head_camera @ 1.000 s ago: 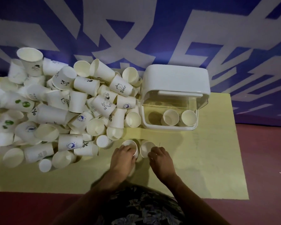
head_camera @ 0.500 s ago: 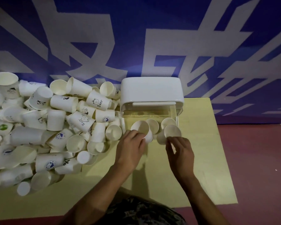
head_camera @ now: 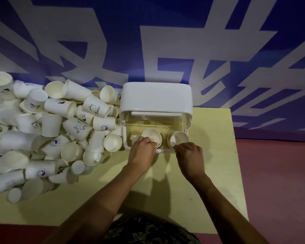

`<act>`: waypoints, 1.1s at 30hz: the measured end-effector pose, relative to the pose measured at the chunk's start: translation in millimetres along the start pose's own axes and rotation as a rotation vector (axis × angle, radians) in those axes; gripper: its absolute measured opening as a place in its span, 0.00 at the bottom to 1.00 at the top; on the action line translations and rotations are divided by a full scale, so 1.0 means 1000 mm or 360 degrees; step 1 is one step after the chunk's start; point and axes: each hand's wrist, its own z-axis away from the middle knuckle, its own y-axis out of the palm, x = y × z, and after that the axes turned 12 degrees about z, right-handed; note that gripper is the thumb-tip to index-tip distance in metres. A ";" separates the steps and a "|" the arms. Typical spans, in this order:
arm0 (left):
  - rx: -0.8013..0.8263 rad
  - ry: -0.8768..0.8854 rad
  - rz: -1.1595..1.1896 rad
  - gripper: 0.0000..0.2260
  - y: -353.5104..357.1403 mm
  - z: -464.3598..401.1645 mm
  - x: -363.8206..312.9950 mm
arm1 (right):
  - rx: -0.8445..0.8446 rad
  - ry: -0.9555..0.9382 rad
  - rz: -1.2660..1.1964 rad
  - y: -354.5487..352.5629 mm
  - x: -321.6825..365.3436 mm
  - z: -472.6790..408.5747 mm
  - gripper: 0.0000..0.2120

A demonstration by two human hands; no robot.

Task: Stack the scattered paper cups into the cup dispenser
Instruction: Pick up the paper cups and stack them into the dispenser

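Leaving scattered cups heaped at far left of yellow tabletop, on sides and tumbled, spilling against dispenser's left wall; most still waiting. We are gripping left cup in left hand, fingers curled at its rim, mouth facing us, probably so base goes in first. We are feeding it into cup dispenser through clear front, white lid above. Right hand is pinching right cup at its rim, beside first, likely for second stack.

Dim overhead light; soft shadows; edges warped, blurred.
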 end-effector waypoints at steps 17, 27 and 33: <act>-0.1070 -0.0892 0.1792 0.07 0.009 0.082 0.075 | 0.0247 0.0056 -0.1434 0.018 0.074 0.012 0.15; -0.1473 -0.1218 0.1454 0.12 -0.007 0.150 0.155 | 0.0535 0.0134 -0.1280 0.057 0.169 0.015 0.18; -0.1301 -0.1069 0.1491 0.19 -0.018 0.150 0.191 | 0.0289 0.0045 -0.0923 0.058 0.207 -0.012 0.18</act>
